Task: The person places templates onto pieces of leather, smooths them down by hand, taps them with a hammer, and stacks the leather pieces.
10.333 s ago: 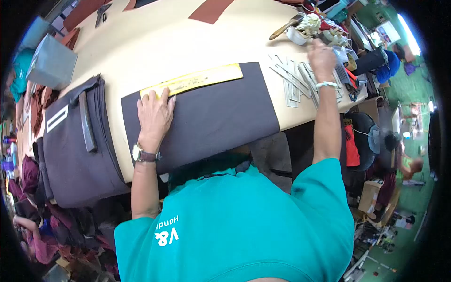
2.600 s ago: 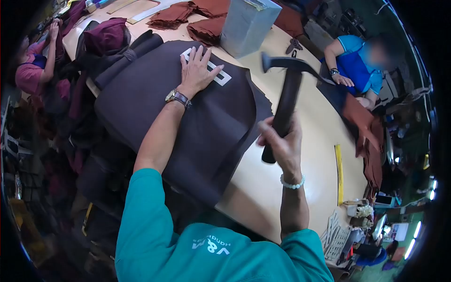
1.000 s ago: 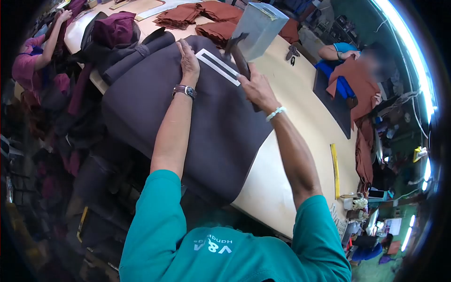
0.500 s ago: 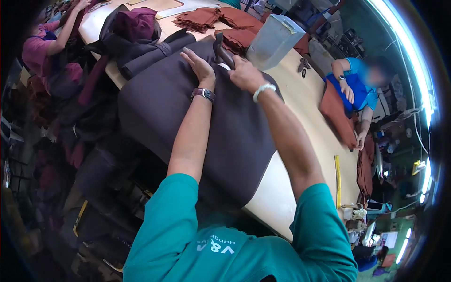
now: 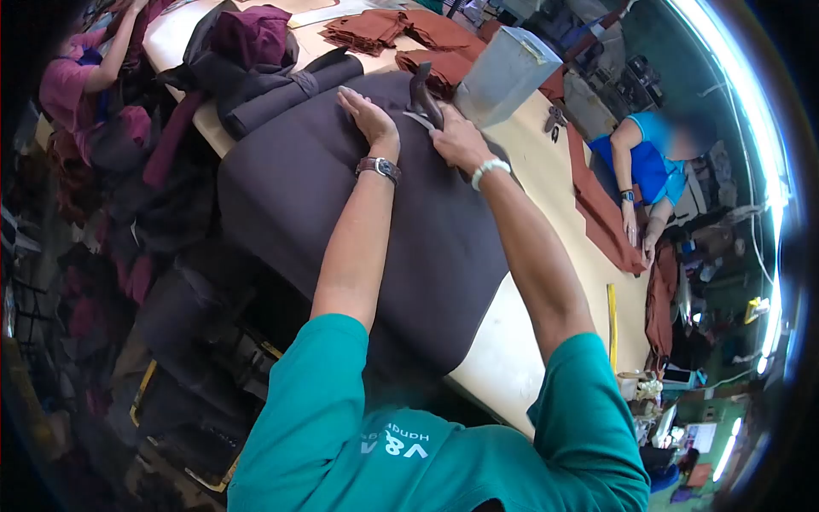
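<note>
A large dark grey-brown sheet of material (image 5: 367,205) with rounded corners lies over the near edge of the table. My left hand (image 5: 371,119) rests on its far part, fingers stretched out and the palm turned inward. To the right of it, my right hand (image 5: 461,141) is closed around what look like scissors (image 5: 418,119), a pale blade showing at the sheet's far edge. Beside the blade a dark curled strip (image 5: 421,90) stands up from the edge. The handles are hidden in my right hand.
Rolled dark material (image 5: 294,92) and a maroon bundle (image 5: 253,36) lie at the far left. Brown cut pieces (image 5: 367,30) and a translucent bin (image 5: 505,77) stand beyond. A yellow ruler (image 5: 612,324) lies right. One person (image 5: 644,162) handles brown material; another (image 5: 85,85) is at left.
My right hand has shifted slightly right and nearer, and the pale blade now shows more. The curled strip stands more upright. The person at right has brought both hands together on the brown material.
</note>
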{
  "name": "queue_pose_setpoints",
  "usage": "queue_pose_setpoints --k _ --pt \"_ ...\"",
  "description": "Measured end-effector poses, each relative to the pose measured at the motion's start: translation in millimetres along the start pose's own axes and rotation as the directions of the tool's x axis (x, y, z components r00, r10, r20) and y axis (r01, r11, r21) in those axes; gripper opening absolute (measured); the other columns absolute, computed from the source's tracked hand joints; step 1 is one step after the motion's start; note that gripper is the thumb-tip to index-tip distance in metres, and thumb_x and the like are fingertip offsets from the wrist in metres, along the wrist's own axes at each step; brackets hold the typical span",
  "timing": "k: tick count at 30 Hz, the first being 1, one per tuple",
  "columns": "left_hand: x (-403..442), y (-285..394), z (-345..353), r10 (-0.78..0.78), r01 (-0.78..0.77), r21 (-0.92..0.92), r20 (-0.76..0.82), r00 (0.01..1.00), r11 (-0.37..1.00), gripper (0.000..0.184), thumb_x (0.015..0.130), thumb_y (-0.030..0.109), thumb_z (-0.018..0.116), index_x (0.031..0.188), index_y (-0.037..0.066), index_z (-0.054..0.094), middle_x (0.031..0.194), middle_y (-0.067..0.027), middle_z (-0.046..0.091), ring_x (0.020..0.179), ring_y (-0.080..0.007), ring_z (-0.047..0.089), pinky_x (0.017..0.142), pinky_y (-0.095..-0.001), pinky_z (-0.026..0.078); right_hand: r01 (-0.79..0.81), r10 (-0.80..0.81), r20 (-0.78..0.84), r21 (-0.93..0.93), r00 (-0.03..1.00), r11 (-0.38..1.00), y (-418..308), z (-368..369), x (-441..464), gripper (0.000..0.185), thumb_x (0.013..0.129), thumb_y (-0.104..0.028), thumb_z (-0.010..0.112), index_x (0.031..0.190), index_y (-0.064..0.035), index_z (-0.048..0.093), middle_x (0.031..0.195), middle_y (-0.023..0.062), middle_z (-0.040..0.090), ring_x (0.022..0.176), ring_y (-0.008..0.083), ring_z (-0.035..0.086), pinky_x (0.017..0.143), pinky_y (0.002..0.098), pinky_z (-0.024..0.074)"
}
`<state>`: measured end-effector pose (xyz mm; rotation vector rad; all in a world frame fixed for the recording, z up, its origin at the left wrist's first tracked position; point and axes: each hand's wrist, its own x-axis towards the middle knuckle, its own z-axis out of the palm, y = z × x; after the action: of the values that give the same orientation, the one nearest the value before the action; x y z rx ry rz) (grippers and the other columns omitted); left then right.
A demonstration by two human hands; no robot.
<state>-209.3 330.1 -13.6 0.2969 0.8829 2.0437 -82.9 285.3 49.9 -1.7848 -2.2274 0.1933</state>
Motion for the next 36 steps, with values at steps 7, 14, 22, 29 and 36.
queue_pose_setpoints --k 7,14,22,29,36 --pt "13.3 -14.3 -1.5 0.080 -0.083 0.110 0.026 0.996 0.990 0.081 0.089 0.064 0.027 0.142 0.004 0.018 0.139 -0.0249 0.030 0.129 -0.0349 0.032 0.104 -0.0461 0.026 -0.203 0.250 0.018 0.639 0.968 0.742 3.0 -53.5 -32.2 0.034 0.085 -0.023 0.050 0.104 0.0057 0.046 0.063 0.0110 0.055 0.048 0.0191 0.056 0.046 0.0326 0.0461" --pt "-55.0 8.7 9.2 0.056 -0.808 0.587 0.809 0.585 -0.052 0.063 0.087 0.052 0.045 0.138 0.015 0.037 0.141 -0.0158 0.036 0.132 -0.0333 0.028 0.104 -0.0592 0.019 -0.169 0.298 -0.142 0.568 0.944 0.806 9.5 -44.2 -182.5 0.054 0.080 -0.012 0.056 0.131 -0.0021 0.042 0.106 0.0236 0.059 0.096 0.0329 0.060 0.084 0.0371 0.0459" --pt "-29.5 -24.1 -4.0 -0.082 -0.909 0.249 0.953 0.292 -0.335 0.051 0.086 0.055 0.045 0.125 0.024 0.054 0.132 -0.0063 0.050 0.124 -0.0247 0.043 0.102 -0.0433 0.030 0.063 -0.014 -0.196 0.244 0.980 0.968 -44.2 18.0 -296.7 0.069 0.077 -0.028 0.065 0.131 0.0035 0.036 0.137 0.0315 0.027 0.126 0.0456 0.030 0.100 0.0524 0.0294" --pt "62.7 -55.3 -16.5 -0.310 -0.857 0.027 0.926 0.215 -0.514 0.051 0.093 0.047 0.035 0.140 0.026 0.034 0.143 -0.0092 0.035 0.130 -0.0299 0.032 0.102 -0.0542 0.027 -0.257 0.288 -0.412 0.132 0.865 0.957 33.5 -18.4 -418.3 0.053 0.085 -0.030 0.056 0.127 -0.0018 0.045 0.139 0.0230 0.031 0.130 0.0399 0.028 0.105 0.0533 0.0235" --pt "102.1 -29.7 22.0 -0.609 -0.579 -0.409 0.767 0.201 -0.706 0.046 0.095 0.017 0.039 0.140 0.013 0.030 0.141 -0.0240 0.030 0.122 -0.0389 0.041 0.100 -0.0461 0.034 -0.905 0.499 -0.866 0.227 -0.018 0.361 142.7 -44.7 -673.8 0.041 0.085 -0.010 0.054 0.122 0.0045 0.048 0.130 0.0238 0.041 0.125 0.0384 0.036 0.105 0.0427 0.0283"
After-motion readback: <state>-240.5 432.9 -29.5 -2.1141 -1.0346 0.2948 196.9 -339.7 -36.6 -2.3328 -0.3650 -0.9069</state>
